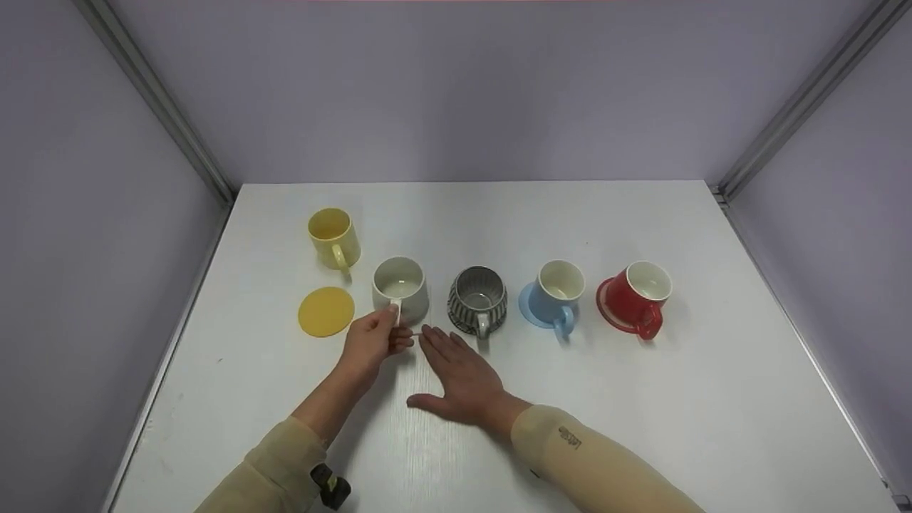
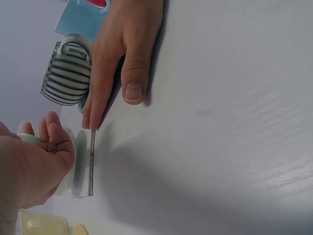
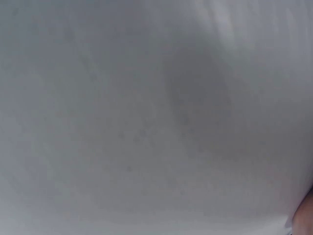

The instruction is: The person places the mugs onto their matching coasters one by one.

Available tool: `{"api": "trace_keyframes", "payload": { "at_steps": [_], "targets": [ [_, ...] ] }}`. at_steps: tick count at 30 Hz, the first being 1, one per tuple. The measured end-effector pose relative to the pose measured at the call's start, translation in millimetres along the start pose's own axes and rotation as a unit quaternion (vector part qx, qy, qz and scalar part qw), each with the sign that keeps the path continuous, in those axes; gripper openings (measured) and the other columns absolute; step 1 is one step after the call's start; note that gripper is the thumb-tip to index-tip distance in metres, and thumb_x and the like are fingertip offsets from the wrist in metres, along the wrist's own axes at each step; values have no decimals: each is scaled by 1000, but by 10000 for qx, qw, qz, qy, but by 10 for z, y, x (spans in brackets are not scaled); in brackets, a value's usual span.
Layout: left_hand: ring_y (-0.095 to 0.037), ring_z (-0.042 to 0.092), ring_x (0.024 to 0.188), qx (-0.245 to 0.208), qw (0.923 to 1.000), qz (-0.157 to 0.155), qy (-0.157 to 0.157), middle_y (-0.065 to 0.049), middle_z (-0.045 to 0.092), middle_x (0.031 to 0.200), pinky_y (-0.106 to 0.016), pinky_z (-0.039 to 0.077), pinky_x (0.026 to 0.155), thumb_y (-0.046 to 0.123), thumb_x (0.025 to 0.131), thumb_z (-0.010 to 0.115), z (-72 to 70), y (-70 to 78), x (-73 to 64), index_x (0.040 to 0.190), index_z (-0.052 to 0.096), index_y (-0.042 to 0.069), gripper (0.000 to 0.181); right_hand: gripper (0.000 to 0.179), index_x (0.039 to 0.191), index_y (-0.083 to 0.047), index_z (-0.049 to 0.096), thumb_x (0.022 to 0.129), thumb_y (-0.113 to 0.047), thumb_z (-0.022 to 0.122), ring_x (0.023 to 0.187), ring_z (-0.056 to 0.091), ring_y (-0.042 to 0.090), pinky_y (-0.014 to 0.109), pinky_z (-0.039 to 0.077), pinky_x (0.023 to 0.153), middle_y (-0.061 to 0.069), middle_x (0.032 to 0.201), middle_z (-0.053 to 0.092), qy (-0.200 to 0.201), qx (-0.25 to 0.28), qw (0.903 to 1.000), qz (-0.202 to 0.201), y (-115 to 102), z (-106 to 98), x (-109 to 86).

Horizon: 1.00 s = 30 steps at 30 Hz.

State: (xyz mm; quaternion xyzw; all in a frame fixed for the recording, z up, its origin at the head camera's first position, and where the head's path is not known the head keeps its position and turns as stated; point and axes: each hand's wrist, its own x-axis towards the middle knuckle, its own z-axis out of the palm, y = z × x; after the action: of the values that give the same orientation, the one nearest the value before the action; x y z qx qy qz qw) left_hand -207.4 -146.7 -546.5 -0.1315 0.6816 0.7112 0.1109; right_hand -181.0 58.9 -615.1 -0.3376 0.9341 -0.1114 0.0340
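Observation:
My left hand pinches the handle of a white mug between thumb and fingers. In the left wrist view that hand covers most of the mug; whether its base is lifted cannot be told. Beside the mug, a thin straight edge of a pale, flat piece shows on the table. My right hand lies palm down with straight fingers, its fingertips at the end of that edge. Just beyond it stands a black-and-white striped mug. The right wrist view shows mostly blurred tabletop.
A yellow mug stands at the back left, behind a round yellow coaster. To the right, a blue mug is on a blue coaster, and a red mug on a red coaster. Walls enclose the white table.

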Motion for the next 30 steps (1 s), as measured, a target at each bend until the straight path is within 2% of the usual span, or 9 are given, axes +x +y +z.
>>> {"api": "trace_keyframes", "payload": {
  "at_steps": [8,17,23,30],
  "targets": [
    [-17,73,79,25,9999,-83,52,-14,74,89,-28,62,75,30,115,49,22,-14,17,110,68,-11,46,107,170,-8,17,98,-85,34,163,12,18,35,11,131,5,178,12,-4,-26,10000,-4,3,3,-1],
    [-17,73,75,-92,9999,44,83,-12,73,84,-30,62,73,27,114,51,47,-34,9,110,68,-14,44,105,170,-7,20,99,-83,37,163,14,19,36,13,131,6,177,16,44,82,10000,-11,-3,-8,5],
    [-17,74,76,14,9999,10,130,-14,74,86,-33,63,76,29,114,52,44,-46,-4,108,69,-11,43,107,170,-8,17,98,-85,33,163,12,18,35,10,131,6,178,13,-38,31,10000,13,2,9,6],
    [-18,73,76,-104,9999,19,126,-15,74,88,-33,63,75,27,114,52,38,-66,-9,106,69,-11,42,107,170,-7,18,98,-85,33,163,12,19,35,10,131,6,178,14,39,-34,10000,-21,8,10,9]
  ]
}}
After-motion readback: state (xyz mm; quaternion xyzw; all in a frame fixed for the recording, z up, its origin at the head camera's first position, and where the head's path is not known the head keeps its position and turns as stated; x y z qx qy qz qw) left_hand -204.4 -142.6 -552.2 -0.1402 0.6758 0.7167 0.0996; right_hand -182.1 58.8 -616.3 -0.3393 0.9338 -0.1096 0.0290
